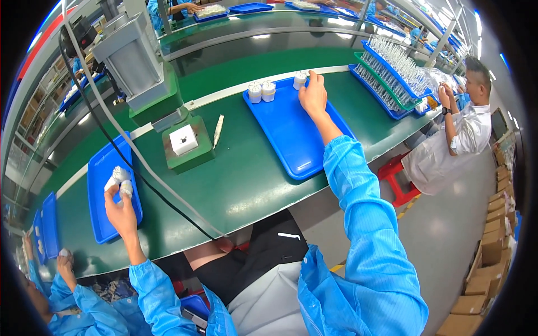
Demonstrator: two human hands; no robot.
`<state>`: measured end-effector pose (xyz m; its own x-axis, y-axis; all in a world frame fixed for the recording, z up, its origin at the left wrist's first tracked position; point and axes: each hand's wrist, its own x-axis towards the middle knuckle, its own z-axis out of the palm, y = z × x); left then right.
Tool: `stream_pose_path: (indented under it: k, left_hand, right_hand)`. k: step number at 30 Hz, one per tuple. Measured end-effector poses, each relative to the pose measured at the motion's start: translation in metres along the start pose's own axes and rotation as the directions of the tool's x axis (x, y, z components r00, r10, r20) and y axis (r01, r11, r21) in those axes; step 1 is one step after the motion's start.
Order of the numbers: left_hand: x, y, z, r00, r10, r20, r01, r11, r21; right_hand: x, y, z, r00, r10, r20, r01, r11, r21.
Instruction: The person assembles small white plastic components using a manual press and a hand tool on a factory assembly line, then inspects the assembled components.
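Note:
My left hand (121,214) reaches into the left blue tray (101,224), its fingers curled round a small white rounded part (126,189). Beside that part, more white pieces (116,176) lie together in the same tray. At the far end of the right blue tray (300,140), my right hand (314,96) grips a short white cylindrical part (301,79) between thumb and fingers. Two similar white cylinders (261,92) stand upright side by side in that tray's far left corner. The exact kind of these parts is too small to tell.
Between the trays stands a grey press (131,67) above a green block (190,157) with a white square fixture (184,139). A slim cream-coloured piece (218,130) lies beside it. Cables (148,179) hang across the left. Stacked trays (386,78) hold slender parts. Co-workers sit at both sides.

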<state>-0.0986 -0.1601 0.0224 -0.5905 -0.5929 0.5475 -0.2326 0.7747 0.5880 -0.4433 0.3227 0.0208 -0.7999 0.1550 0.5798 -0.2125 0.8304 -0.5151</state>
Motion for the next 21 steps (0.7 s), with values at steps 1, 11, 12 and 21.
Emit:
stream_pose_path:
  k: [1,11,12,21]
  left_hand:
    - [-0.002,-0.005,0.0,1.0,0.006,-0.001,-0.006,1.0,-0.001]
    - [-0.015,0.004,-0.009,0.978,0.197,-0.075,-0.176,0.959,0.22]
    - [-0.016,0.012,-0.008,0.977,0.192,-0.087,-0.178,0.973,0.149]
    - [-0.008,0.088,0.042,0.978,0.208,0.027,-0.18,0.898,-0.402]
  right_hand:
    - [0.007,0.003,0.002,1.0,0.003,-0.005,-0.003,1.0,0.002]
    - [0.027,-0.011,0.012,0.962,0.218,0.165,-0.215,0.976,-0.036]
    - [0.025,-0.016,0.011,0.966,0.207,0.155,-0.213,0.977,0.028]
    - [-0.066,-0.183,-0.005,0.794,-0.367,0.485,-0.291,0.471,0.833]
